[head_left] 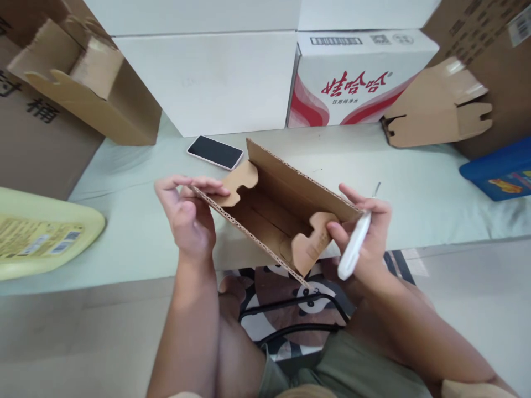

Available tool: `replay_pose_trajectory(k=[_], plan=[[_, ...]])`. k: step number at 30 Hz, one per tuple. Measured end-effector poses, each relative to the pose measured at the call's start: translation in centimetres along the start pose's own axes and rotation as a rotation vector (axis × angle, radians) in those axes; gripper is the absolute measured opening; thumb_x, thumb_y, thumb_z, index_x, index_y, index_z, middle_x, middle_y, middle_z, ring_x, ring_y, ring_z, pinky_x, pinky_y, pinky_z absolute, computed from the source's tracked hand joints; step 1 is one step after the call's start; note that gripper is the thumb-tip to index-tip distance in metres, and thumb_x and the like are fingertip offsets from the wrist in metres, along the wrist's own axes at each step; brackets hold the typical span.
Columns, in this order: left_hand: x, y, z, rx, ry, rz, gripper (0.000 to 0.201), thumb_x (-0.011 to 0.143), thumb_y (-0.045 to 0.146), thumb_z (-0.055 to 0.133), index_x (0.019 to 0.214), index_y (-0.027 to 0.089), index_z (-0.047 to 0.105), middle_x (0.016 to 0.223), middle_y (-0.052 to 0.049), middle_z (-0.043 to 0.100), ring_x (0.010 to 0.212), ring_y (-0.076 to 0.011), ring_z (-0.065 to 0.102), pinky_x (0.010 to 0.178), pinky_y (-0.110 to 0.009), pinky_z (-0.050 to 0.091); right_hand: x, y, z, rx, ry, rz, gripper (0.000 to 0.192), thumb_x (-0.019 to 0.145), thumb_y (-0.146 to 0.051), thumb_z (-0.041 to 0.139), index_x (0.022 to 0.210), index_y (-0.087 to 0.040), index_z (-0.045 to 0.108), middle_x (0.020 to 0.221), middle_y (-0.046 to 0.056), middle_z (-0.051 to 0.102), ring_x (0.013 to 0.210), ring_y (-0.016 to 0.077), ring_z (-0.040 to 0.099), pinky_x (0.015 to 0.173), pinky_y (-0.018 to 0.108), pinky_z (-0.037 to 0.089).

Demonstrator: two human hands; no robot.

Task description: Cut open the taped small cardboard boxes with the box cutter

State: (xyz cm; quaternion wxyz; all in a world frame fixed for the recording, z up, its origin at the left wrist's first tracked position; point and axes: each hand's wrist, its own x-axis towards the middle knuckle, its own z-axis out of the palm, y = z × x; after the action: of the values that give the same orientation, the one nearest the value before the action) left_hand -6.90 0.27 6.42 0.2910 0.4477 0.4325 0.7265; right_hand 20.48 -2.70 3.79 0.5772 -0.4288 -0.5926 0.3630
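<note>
Pale green table [133,232] lay beneath a box [269,215] held at both ends

The table's near edge ran under the box, which hung between the hands with its top open. The left hand [188,221] gripped one end, fingers over a notched flap [243,176]; the right hand [371,243] pinched the other, thumb at the second flap [313,243], a white tool [354,249] also in its grasp. Good handling, it seemed, called for even pressure on both flaps, long walls kept parallel, and the tool's thin tip kept off the fingers; the tool probably hampered that grip.

A phone [214,152] lay just beyond the left hand. Beyond the right, a white carton [357,83] read "娃哈哈" in red above "饮用纯净水", with a barcode [336,41] and QR code [379,40] on top. Left of the left hand, a brown carton [41,155] showed "桶"; the label on a bottle [45,232] was too small to read.
</note>
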Motion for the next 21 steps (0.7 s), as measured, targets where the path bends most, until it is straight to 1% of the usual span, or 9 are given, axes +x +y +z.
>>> replay_pose_trajectory(k=[2, 4, 7, 9, 10, 13, 17, 19, 21], plan=[[-0.2, -0.4, 0.0, 0.012, -0.017, -0.014, 0.042, 0.078, 0.063, 0.076, 0.099, 0.032, 0.056, 0.086, 0.0, 0.068, 0.073, -0.0222, 0.067, 0.076, -0.041, 0.057, -0.1, 0.4, 0.0, 0.025, -0.001, 0.034, 0.038, 0.091, -0.038, 0.08, 0.114, -0.038, 0.049, 0.148, 0.003, 0.067, 0.14, 0.029, 0.063, 0.119, 0.062, 0.049], [-0.3, -1.1, -0.3, 0.079, -0.039, 0.022, 0.043, 0.079, 0.056, 0.08, 0.107, 0.031, 0.06, 0.096, -0.001, 0.069, 0.081, -0.0208, 0.068, 0.084, -0.04, 0.057, 0.0, 0.8, -0.1, 0.049, -0.078, 0.013, 0.034, 0.091, -0.038, 0.081, 0.113, -0.037, 0.055, 0.143, 0.003, 0.07, 0.136, 0.0282, 0.067, 0.119, 0.06, 0.05], [-0.1, -1.9, -0.7, 0.238, -0.09, 0.129, 0.046, 0.082, 0.053, 0.081, 0.119, 0.031, 0.065, 0.122, -0.006, 0.067, 0.114, -0.0256, 0.066, 0.108, -0.045, 0.051, 0.3, 1.1, -0.3, 0.109, -0.361, -0.128, 0.038, 0.082, -0.048, 0.088, 0.107, -0.033, 0.063, 0.146, 0.006, 0.071, 0.137, 0.0335, 0.066, 0.117, 0.061, 0.052], [0.1, -2.1, -1.2, 0.338, -0.173, 0.173, 0.04, 0.086, 0.055, 0.077, 0.117, 0.031, 0.072, 0.133, -0.007, 0.063, 0.13, -0.0297, 0.059, 0.119, -0.05, 0.042, 0.5, 1.2, -0.4, 0.161, -0.513, -0.206, 0.045, 0.077, -0.055, 0.089, 0.108, -0.033, 0.065, 0.148, 0.006, 0.07, 0.144, 0.0361, 0.06, 0.122, 0.062, 0.047], [0.2, -2.1, -1.4, 0.378, -0.224, 0.179, 0.036, 0.089, 0.056, 0.074, 0.114, 0.031, 0.075, 0.135, -0.008, 0.062, 0.134, -0.0308, 0.057, 0.122, -0.052, 0.039, 0.6, 1.3, -0.4, 0.189, -0.549, -0.217, 0.047, 0.078, -0.057, 0.088, 0.111, -0.033, 0.065, 0.148, 0.006, 0.07, 0.148, 0.0361, 0.057, 0.124, 0.063, 0.045], [0.4, -2.1, -2.2, 0.438, -0.341, 0.17, 0.031, 0.095, 0.055, 0.066, 0.107, 0.031, 0.081, 0.138, -0.009, 0.061, 0.133, -0.0317, 0.058, 0.123, -0.053, 0.039, 0.6, 1.4, -0.4, 0.263, -0.559, -0.18, 0.049, 0.082, -0.056, 0.085, 0.119, -0.033, 0.063, 0.146, 0.007, 0.072, 0.152, 0.0348, 0.053, 0.125, 0.065, 0.042], [0.4, -2.2, -2.7, 0.469, -0.369, 0.185, 0.04, 0.095, 0.059, 0.064, 0.123, 0.035, 0.079, 0.14, -0.009, 0.058, 0.132, -0.0317, 0.057, 0.121, -0.054, 0.042, 0.6, 1.5, -0.2, 0.166, -0.542, -0.153, 0.037, 0.085, -0.048, 0.084, 0.111, -0.032, 0.063, 0.142, 0.006, 0.074, 0.149, 0.0339, 0.056, 0.122, 0.063, 0.046], [0.2, -2.3, -2.7, 0.49, -0.376, 0.189, 0.041, 0.094, 0.061, 0.063, 0.121, 0.035, 0.081, 0.14, -0.008, 0.058, 0.134, -0.0322, 0.055, 0.121, -0.054, 0.041, 0.6, 1.5, -0.2, 0.081, -0.545, -0.171, 0.035, 0.083, -0.047, 0.084, 0.105, -0.032, 0.063, 0.14, 0.005, 0.076, 0.146, 0.0339, 0.059, 0.121, 0.061, 0.047], [0.1, -2.3, -2.6, 0.504, -0.384, 0.193, 0.037, 0.095, 0.06, 0.063, 0.112, 0.036, 0.084, 0.139, -0.008, 0.058, 0.135, -0.0327, 0.054, 0.122, -0.055, 0.04, 0.5, 1.5, -0.2, 0.044, -0.546, -0.193, 0.035, 0.082, -0.048, 0.085, 0.103, -0.032, 0.062, 0.138, 0.005, 0.076, 0.145, 0.0341, 0.06, 0.123, 0.061, 0.044]])
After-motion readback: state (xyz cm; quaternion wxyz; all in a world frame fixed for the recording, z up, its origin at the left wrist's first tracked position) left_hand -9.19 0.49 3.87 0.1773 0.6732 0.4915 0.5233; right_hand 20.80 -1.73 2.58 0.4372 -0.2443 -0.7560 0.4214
